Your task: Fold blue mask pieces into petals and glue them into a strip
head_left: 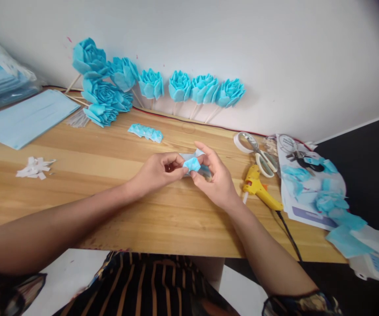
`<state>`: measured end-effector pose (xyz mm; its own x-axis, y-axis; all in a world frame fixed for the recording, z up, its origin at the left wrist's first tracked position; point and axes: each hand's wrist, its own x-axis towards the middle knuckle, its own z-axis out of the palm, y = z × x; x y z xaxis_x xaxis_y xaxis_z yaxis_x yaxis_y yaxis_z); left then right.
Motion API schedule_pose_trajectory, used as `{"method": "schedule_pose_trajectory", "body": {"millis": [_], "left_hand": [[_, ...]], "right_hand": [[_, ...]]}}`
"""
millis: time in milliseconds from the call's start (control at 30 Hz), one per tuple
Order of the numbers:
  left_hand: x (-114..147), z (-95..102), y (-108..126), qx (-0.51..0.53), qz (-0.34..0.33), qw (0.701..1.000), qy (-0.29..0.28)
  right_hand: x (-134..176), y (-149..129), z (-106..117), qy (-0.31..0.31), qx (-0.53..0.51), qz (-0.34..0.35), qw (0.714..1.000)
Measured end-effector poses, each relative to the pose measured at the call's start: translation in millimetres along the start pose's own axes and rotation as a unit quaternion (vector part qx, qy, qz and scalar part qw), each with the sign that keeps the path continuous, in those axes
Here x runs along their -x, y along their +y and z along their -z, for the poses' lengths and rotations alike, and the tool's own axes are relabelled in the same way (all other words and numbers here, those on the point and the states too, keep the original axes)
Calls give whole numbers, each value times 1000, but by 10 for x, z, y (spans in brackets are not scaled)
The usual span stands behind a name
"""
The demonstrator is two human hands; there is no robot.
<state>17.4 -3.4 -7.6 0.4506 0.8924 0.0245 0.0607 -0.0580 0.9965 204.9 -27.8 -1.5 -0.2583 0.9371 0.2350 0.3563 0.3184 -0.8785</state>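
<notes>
Between my two hands is a small folded blue petal [192, 164], held just above the table. My left hand [163, 171] pinches its left side between thumb and finger. On the right side, my right hand [214, 173] grips it with thumb and forefinger, the other fingers partly raised. Behind the petal, pale blue sheet pieces [187, 156] show, partly hidden by my fingers. Beyond my hands lies a short row of overlapping folded blue petals [145, 132]. Finished-looking blue flowers [179, 86] on thin sticks lean along the wall.
To the right lie a yellow glue gun [258, 188] with its cord, scissors [264, 162] and a roll of white tape [242, 142]. Blue scraps cover papers [308, 215] at the far right. White strips [35, 168] and flat blue sheets [28, 116] are on the left.
</notes>
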Motion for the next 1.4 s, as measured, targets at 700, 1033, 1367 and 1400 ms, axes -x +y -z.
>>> {"method": "schedule_pose_trajectory", "body": {"millis": [700, 1033, 1367, 1400], "left_hand": [[-12, 8, -52, 70, 20, 997, 24], [-3, 28, 1, 59, -7, 998, 19], [-23, 47, -48, 118, 13, 992, 40], [-32, 52, -59, 132, 17, 990, 53]], "right_hand": [[-12, 54, 18, -16, -60, -25, 998], [6, 3, 9, -22, -6, -22, 999], [15, -6, -21, -21, 67, 18, 997], [14, -8, -17, -23, 70, 19, 997]]}}
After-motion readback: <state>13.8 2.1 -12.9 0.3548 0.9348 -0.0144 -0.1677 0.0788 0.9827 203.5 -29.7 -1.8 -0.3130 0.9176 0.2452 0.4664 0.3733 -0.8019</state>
